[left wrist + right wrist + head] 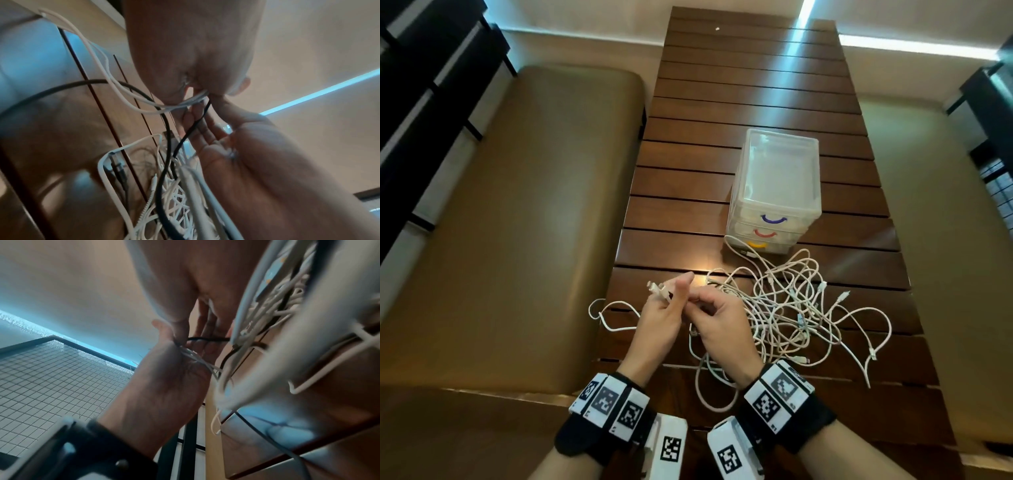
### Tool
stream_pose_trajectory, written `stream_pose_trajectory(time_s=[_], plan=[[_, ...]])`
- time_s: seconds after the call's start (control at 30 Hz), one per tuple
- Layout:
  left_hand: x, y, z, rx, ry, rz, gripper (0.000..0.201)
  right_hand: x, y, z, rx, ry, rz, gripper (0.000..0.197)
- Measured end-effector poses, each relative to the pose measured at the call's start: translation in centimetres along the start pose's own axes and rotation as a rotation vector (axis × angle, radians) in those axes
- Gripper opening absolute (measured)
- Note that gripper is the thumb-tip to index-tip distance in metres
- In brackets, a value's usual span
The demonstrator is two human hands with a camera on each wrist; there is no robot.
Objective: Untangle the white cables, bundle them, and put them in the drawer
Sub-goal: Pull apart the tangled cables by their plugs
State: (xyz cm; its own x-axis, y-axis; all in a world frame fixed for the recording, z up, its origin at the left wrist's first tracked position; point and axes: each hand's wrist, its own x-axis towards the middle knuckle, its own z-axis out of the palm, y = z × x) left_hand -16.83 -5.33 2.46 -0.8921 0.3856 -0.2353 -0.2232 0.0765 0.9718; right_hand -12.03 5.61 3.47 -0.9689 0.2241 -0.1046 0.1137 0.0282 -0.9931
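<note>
A big messy pile of white cables (794, 308) is seen on the dark wooden table (750, 113), near the close edge; the pile is spread out just in front of a small clear plastic drawer box (774, 192); the box is set upright on the table, and its three drawers are pushed in; a purple handle (773, 219) is seen on the top drawer, a red handle (765, 234) on the middle one and a yellow handle (756, 244) on the bottom one; one cable is curled right up against the bottom of the box.

Both hands are held up together over the left side of the pile; a white cable is gripped by the left hand (661, 315), and its plug end (654, 286) is stuck out past the fingers; the left grip is closed on that cable; from the left wrist view, a few white strands (123, 91) are seen running out from under the hand and over the table edge.

The right hand (717, 317) is curled, and a white cable is pinched between its thumb and fingers, close beside the left hand; the right grip is closed on the cable too; a loop of white cable (606, 317) is hung out past the left side of the table; more loops are lying under the right wrist.

A thin black wire (166, 142) is seen in the wrist views, close to the hands; a tan padded bench (517, 222) is seen to the left of the table; black bands with square black-and-white tags (609, 406) are worn on both wrists.
</note>
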Motion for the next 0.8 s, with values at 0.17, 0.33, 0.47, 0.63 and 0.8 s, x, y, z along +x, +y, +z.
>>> stream_pose_trajectory(time_s=[0.17,0.33,0.47,0.63,0.8], plan=[[0.1,1.2,0.4,0.003,-0.005,-0.059,0.045,0.0,0.3,-0.2,-0.002,-0.037,-0.037,0.028],[-0.2,1.1,0.5,0.006,-0.055,-0.080,0.051,-0.1,0.2,0.0,0.201,0.100,0.029,0.022],[-0.2,0.8,0.7,-0.024,0.034,-0.092,0.048,-0.3,0.1,0.1,0.107,0.054,-0.021,0.027],[-0.5,1.6,1.2,-0.037,0.145,-0.127,0.051,-0.6,0.2,-0.7,-0.176,-0.122,-0.115,0.039],[-0.7,2.9,1.1,-0.022,0.105,-0.037,0.057,-0.1,-0.3,-1.3,-0.388,-0.152,-0.178,0.025]])
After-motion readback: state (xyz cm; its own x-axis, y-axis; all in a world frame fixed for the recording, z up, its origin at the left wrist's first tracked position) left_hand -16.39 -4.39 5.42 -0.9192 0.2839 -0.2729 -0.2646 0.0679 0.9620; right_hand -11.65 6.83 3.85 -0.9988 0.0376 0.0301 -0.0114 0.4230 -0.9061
